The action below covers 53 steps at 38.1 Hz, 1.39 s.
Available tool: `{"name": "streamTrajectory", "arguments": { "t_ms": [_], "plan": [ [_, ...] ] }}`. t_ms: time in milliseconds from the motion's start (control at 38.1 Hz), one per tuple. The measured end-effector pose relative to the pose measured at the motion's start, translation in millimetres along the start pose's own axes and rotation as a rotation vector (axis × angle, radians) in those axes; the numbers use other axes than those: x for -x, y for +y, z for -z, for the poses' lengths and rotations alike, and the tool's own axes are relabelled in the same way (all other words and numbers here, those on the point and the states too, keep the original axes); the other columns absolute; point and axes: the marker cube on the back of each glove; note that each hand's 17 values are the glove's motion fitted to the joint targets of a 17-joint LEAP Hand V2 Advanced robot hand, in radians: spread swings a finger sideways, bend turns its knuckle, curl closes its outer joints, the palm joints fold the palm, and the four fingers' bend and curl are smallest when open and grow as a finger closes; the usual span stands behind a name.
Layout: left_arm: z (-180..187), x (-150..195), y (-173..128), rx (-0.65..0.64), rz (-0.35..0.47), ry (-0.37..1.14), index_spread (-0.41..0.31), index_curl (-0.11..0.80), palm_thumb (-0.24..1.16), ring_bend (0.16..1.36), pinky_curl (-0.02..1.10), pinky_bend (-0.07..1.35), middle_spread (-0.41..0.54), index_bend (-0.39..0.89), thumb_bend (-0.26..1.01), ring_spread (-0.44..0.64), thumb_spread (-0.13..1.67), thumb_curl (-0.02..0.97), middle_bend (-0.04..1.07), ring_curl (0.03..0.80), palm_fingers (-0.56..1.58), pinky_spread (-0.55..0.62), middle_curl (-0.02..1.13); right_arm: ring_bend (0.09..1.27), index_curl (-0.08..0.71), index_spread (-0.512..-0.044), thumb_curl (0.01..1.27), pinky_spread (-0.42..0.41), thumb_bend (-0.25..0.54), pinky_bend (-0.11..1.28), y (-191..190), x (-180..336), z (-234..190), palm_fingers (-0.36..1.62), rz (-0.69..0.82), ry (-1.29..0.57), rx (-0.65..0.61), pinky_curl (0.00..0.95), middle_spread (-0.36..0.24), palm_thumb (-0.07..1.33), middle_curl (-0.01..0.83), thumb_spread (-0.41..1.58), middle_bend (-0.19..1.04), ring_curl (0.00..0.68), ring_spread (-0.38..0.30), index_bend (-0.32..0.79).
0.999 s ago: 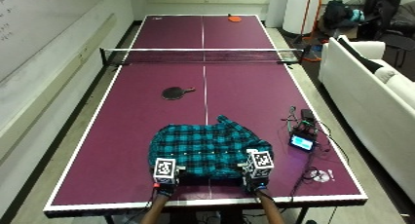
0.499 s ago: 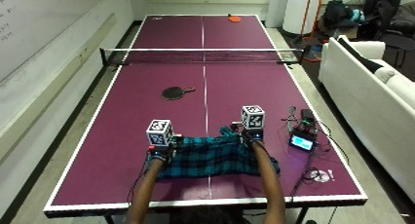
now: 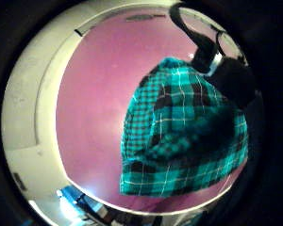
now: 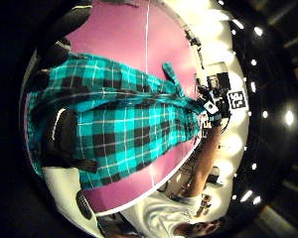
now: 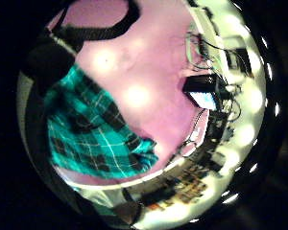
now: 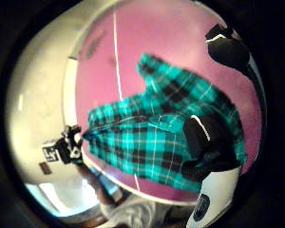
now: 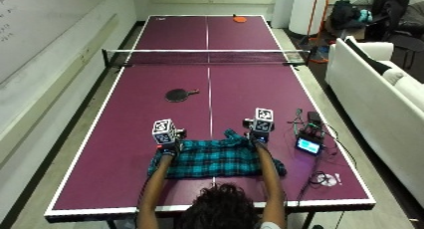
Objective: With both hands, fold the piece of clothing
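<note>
Purple ping-pong table [image 7: 132, 114], near end: teal plaid shirt [image 7: 215, 159] lies doubled into a wide band across the centre line, one loose flap poking out beside our right wrist. Left hand [image 7: 168, 147] pinches the far left corner, thumb curled over cloth in the left thumb-side palm view. Right hand [image 7: 257, 138] grips the far right edge likewise.

Judgement: thin soft flannel, light, will sag and crease; hold at corners and keep the edge taut between hands.

Versus half a second ago: hands are lower, the far edge is laid down, the band is flatter.

Further out: black paddle [image 7: 179, 94], small screen device [image 7: 309, 145], net [image 7: 207, 57].
</note>
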Motion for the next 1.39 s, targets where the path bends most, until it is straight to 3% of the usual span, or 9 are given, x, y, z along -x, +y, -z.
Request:
{"name": "streamTrajectory", "arguments": {
  "t_ms": [210,368,447,526,631,815,999,1156,1393],
  "plan": [
    [-19,16,47,0.108,-0.001,-0.172,-0.137,0.212,0.84,0.75,0.44,0.35,-0.225,0.02,0.05,-0.25,1.19,0.299,0.29,0.441,0.56,0.03,0.47,0.46,0.347,-0.335,0.28,-0.004,0.006,0.38,59,-51,-23,0.75,-0.168,-0.143,-0.170,0.377,-0.204,0.92,0.432,1.13,0.29,0.381,-0.182,0.18],
    [-52,35,87,0.222,-0.059,-0.369,-0.143,0.222,0.66,0.70,0.43,0.36,-0.183,0.13,-0.05,-0.16,1.20,0.272,0.20,0.408,0.54,0.11,0.43,0.39,0.337,-0.287,0.26,0.119,-0.066,0.38,112,-84,-78,0.65,-0.354,-0.136,-0.049,0.365,-0.141,0.77,0.419,1.16,0.24,0.356,-0.060,0.11],
    [-66,45,95,0.247,-0.060,-0.434,-0.150,0.253,0.49,0.64,0.44,0.37,-0.147,0.18,-0.09,-0.10,1.20,0.231,0.14,0.397,0.49,0.15,0.41,0.38,0.317,-0.232,0.25,0.173,-0.070,0.46,116,-88,-99,0.47,-0.378,-0.085,-0.048,0.391,-0.051,0.67,0.404,1.16,0.17,0.363,0.030,0.05],
    [-77,44,97,0.265,-0.053,-0.376,-0.166,0.279,0.00,0.59,0.42,0.31,-0.097,0.20,-0.23,0.02,1.09,0.141,0.15,0.386,0.32,0.27,0.40,0.45,0.276,-0.201,0.25,0.209,-0.049,0.47,114,-95,-109,0.34,-0.422,-0.055,-0.087,0.394,0.014,0.64,0.396,1.16,0.17,0.381,0.076,0.00],
    [-84,30,93,0.243,-0.072,-0.321,-0.168,0.281,-0.15,0.59,0.39,0.27,-0.053,0.15,-0.15,0.11,1.02,0.115,0.17,0.365,0.29,0.36,0.38,0.63,0.206,-0.271,0.25,0.236,-0.002,0.39,111,-104,-109,0.39,-0.457,-0.035,-0.102,0.358,0.013,0.69,0.396,1.18,0.23,0.396,0.045,-0.02],
    [-92,-9,87,0.214,-0.094,-0.328,-0.169,0.285,-0.15,0.60,0.36,0.26,-0.010,0.14,-0.11,0.20,0.96,0.099,0.17,0.341,0.29,0.43,0.37,0.80,0.211,-0.353,0.31,0.190,0.117,0.16,97,-125,-76,0.75,-0.507,-0.230,-0.234,0.278,-0.125,0.95,0.426,1.17,0.35,0.419,-0.104,0.17],
    [-90,-25,82,0.240,-0.058,-0.283,-0.170,0.292,-0.14,0.61,0.35,0.24,0.019,0.15,-0.10,0.24,0.94,0.087,0.17,0.335,0.30,0.47,0.36,0.70,0.289,-0.350,0.37,0.026,0.144,0.24,46,-106,-39,1.02,-0.395,-0.481,-0.439,0.292,-0.210,1.10,0.433,1.04,0.34,0.414,-0.169,0.24],
    [-66,-18,82,0.280,0.061,-0.129,-0.168,0.329,0.05,0.59,0.34,0.20,0.022,0.21,0.01,0.24,1.06,0.118,0.17,0.322,0.36,0.48,0.35,0.63,0.325,-0.346,0.41,-0.066,0.095,0.26,-17,-42,-28,1.07,-0.163,-0.318,-0.562,0.326,-0.237,1.10,0.431,0.92,0.28,0.417,-0.197,0.18],
    [1,11,97,0.001,0.088,-0.207,-0.162,0.366,0.20,0.55,0.31,0.17,0.012,0.21,0.09,0.21,1.28,0.167,0.18,0.309,0.43,0.47,0.35,0.62,0.305,-0.350,0.48,-0.056,-0.010,0.18,22,111,-11,1.02,0.138,-0.031,-0.609,0.329,-0.269,1.06,0.446,0.71,0.29,0.422,-0.252,0.10]
  ]
}}
